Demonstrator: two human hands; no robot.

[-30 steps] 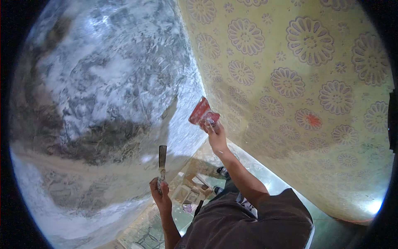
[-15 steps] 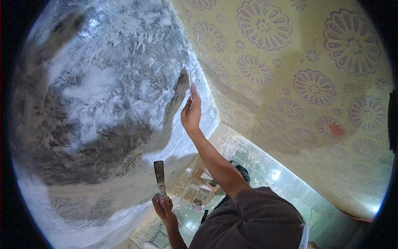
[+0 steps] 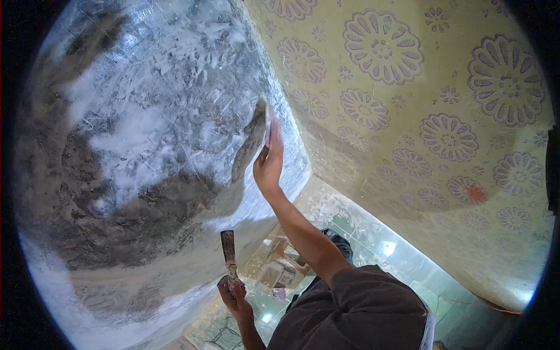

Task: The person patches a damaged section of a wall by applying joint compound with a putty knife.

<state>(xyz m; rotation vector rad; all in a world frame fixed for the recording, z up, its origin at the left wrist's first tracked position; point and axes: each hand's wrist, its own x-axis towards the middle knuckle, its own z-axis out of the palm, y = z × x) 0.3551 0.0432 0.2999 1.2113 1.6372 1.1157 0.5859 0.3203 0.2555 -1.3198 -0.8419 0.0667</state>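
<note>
My left hand [image 3: 234, 298] is closed around the handle of a putty knife [image 3: 228, 248], its dark blade pointing up and its handle crusted with pale filler. My right hand [image 3: 269, 166] is raised, with fingers extended along a thin, flat, pale piece [image 3: 268, 121]. This piece is seen nearly edge-on at the grey-and-white plastered wall [image 3: 175, 105], and I cannot make out its kind. The hand's shadow falls on the plaster just left of it. Rough white patches and dark smears cover that wall.
On the right stands a yellowish wall [image 3: 402, 108] with purple flower patterns and one red spot. The two walls meet in a corner just right of my right hand. Below lie a dusty greenish tiled floor [image 3: 373, 227] and a wooden-framed object [image 3: 286, 256] beside my body.
My right hand has tilted slightly, and the pale piece shows more of its face at the wall. The putty knife in my left hand sits slightly lower and farther right in view.
</note>
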